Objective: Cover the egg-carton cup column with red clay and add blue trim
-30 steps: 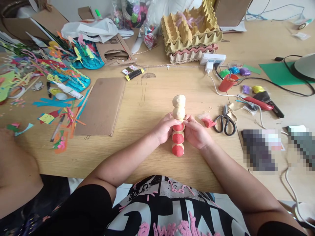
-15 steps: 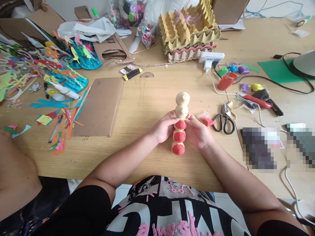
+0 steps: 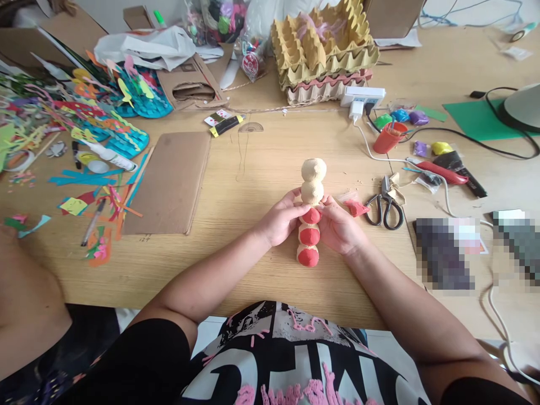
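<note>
Centrally, the bumpy strip (image 3: pixel 312 188) is being pinched between left hand (image 3: pixel 282 220) and right hand (image 3: pixel 340 228), scissors (image 3: pixel 385 205) being kept apart, centre-right.

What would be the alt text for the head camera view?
Two bare hands, left and right, hold a bumpy strip with three red-covered bumps and two plain ones above a wooden table. Scissors lie to the right, cardboard to the left.

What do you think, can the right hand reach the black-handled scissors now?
Probably yes: the black-handled scissors lie close, only a small red packet partly between, but the right hand holds the segmented strip.
</note>
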### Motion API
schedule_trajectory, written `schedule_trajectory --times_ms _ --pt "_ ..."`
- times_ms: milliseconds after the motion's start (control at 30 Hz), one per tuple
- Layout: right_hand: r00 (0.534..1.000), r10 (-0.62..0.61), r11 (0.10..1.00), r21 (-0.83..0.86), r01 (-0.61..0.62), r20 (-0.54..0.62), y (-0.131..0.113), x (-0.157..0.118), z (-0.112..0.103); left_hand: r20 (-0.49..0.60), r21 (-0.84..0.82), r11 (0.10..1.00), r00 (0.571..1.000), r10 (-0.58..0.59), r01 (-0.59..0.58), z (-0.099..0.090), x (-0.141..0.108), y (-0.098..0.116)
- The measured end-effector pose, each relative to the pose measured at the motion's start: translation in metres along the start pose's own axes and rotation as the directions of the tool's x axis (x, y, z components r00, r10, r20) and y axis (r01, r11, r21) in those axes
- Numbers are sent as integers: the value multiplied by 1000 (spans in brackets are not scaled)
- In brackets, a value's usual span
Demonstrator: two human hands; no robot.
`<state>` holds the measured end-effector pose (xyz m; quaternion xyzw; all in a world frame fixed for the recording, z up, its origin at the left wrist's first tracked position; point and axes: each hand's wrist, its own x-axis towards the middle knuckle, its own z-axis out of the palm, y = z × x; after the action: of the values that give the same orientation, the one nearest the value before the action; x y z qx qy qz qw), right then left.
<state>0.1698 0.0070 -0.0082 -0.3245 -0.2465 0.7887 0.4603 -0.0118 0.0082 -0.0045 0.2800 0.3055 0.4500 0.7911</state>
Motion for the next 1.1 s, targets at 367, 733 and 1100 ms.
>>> schedule_trajectory --times_ms 367,733,1100 --pt "1000 -1 1000 -29 1 -1 1 -1 1 3 10 1000 1000 -3 3 -2 1 -2" --pt "1000 14 1000 -3 -14 -8 0 0 1 -8 37 999 1000 -12 12 -3 0 -1" --pt "999 28 1000 13 -28 -29 -2 -2 3 -20 -5 1000 1000 -8 8 -1 1 -1"
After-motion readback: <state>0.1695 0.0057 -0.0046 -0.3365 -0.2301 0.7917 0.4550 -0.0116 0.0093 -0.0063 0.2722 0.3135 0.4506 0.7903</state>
